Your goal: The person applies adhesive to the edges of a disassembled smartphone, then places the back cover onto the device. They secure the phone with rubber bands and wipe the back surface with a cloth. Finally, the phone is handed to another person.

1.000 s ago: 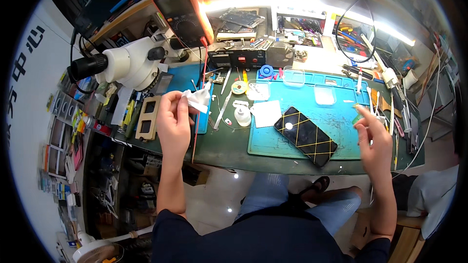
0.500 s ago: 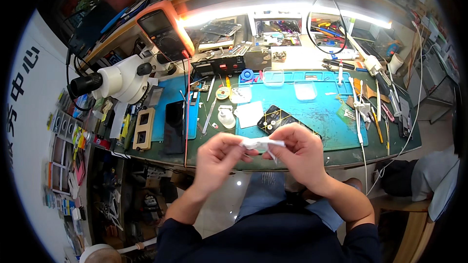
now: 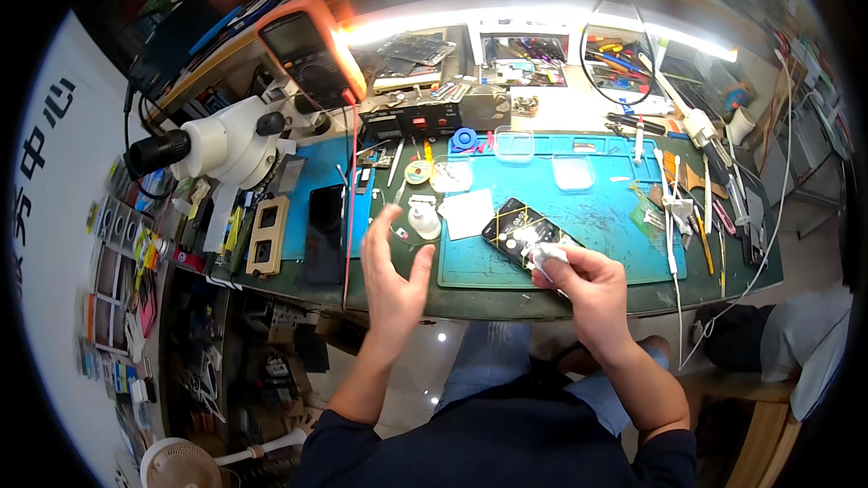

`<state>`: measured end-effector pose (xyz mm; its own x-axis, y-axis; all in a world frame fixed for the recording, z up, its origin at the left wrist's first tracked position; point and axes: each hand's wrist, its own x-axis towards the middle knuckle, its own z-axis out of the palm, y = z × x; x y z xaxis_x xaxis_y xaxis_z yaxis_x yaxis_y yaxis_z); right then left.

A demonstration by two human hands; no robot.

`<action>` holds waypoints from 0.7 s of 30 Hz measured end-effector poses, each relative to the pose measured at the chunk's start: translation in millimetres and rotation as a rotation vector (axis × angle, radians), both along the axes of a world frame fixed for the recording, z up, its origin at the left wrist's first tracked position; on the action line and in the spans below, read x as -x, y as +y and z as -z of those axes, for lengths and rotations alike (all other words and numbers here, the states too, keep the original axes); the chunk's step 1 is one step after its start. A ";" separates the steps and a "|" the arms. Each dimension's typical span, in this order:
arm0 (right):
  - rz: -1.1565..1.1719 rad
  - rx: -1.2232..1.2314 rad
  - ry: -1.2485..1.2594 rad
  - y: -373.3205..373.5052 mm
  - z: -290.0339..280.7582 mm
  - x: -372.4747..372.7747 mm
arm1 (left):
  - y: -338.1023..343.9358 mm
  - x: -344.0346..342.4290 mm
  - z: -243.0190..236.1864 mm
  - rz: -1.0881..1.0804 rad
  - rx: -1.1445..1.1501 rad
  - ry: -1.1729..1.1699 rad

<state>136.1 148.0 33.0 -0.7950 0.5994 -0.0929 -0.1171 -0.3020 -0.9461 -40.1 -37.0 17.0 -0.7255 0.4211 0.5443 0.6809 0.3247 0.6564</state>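
Note:
My right hand [image 3: 592, 294] pinches a crumpled white wipe [image 3: 548, 256] between thumb and fingers, over the near edge of the blue mat [image 3: 624, 248]. Just beyond it lies a black phone [image 3: 512, 221] bound with thin yellow bands, tilted on the mat and partly covered by the hand and wipe. My left hand [image 3: 396, 280] holds nothing; its fingers are spread above the bench's front edge. Closest to that hand is a small white dispenser bottle [image 3: 423, 218]. A white paper square [image 3: 467, 214] lies between bottle and phone.
Another dark phone [image 3: 326, 221] lies on the left beside a beige fixture [image 3: 268, 237]. A white microscope [image 3: 226, 146] and an orange multimeter [image 3: 310, 52] stand behind. Clear plastic boxes [image 3: 572, 173] sit on the mat. Tools and a white cable [image 3: 671, 235] lie right.
Both hands held the white wipe before. My left hand has let go, moved left and spread its fingers; the right has carried the wipe right, near the banded phone.

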 end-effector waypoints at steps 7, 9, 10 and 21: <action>-0.137 0.441 -0.012 2.5 5.5 8.0 | 12.2 24.3 -4.1 0.133 0.108 0.000; -0.160 0.445 -0.020 3.2 5.4 5.6 | 10.7 14.9 -19.9 0.278 0.161 0.161; -0.169 0.442 -0.022 4.6 5.4 4.6 | 10.9 10.5 -27.3 0.353 0.184 0.240; -0.208 0.429 -0.074 -1.3 0.8 11.0 | 12.8 7.2 -65.9 0.410 0.426 0.802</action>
